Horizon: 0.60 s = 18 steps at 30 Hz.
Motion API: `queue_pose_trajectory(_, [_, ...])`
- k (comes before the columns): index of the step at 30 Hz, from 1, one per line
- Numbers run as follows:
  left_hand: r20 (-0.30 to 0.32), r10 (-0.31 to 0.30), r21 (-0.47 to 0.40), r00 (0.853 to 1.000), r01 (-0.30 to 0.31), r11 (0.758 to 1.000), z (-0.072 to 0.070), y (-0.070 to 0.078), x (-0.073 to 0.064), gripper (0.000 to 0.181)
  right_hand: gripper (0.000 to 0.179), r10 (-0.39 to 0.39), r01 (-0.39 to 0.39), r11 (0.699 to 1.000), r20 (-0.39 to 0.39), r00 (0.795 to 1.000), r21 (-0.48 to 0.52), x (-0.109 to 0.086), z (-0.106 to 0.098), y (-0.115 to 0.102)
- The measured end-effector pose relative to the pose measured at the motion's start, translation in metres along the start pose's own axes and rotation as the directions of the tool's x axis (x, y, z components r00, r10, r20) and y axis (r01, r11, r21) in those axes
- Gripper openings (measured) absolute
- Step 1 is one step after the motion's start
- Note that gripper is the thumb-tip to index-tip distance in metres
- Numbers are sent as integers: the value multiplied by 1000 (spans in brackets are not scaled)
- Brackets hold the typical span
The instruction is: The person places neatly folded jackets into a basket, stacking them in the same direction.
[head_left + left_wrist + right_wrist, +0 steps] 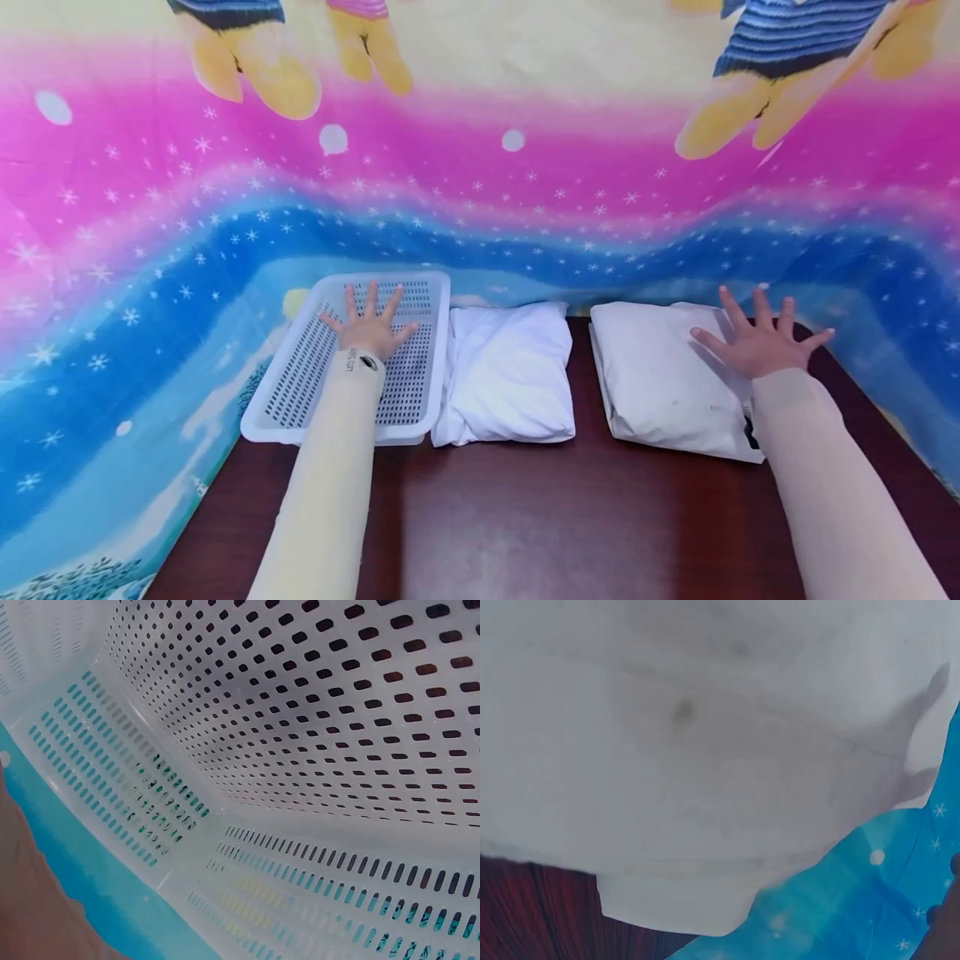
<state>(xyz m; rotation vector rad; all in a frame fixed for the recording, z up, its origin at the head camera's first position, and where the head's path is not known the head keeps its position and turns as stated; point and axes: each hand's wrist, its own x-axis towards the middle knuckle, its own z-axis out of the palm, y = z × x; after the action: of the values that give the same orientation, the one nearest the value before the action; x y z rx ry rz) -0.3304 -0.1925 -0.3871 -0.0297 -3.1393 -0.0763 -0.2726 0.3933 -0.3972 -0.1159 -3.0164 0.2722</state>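
- Left hand (369, 332), fingers splayed straight, gripping nothing, over white slotted plastic basket (440, 367).
- Right hand (765, 343), likewise splayed, holding nothing, over flat white packet (667, 383) (contact uncertain).
- Folded white cloth (510, 375), between basket and packet; the row on the dark tabletop (540, 517) probably keeps each within reach.

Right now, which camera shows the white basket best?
The head view: it takes in the basket end to end, though the left hand and sleeve hide part. The left wrist view shows only part of its slotted inside, close up; the right wrist view shows none.
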Motion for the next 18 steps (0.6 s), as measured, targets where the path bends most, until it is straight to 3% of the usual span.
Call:
queue_pose_trajectory(7, [15, 7, -14, 1000, -7, 1000, 8, -8, 4, 84, 96, -32, 33, 999, 19, 999, -6, 0, 3, -7])
queue_pose_trajectory(18, [37, 5, -37, 999, -4, 999, 9, -6, 4, 83, 96, -22, 22, 1000, 22, 1000, 7, -1, 0, -8])
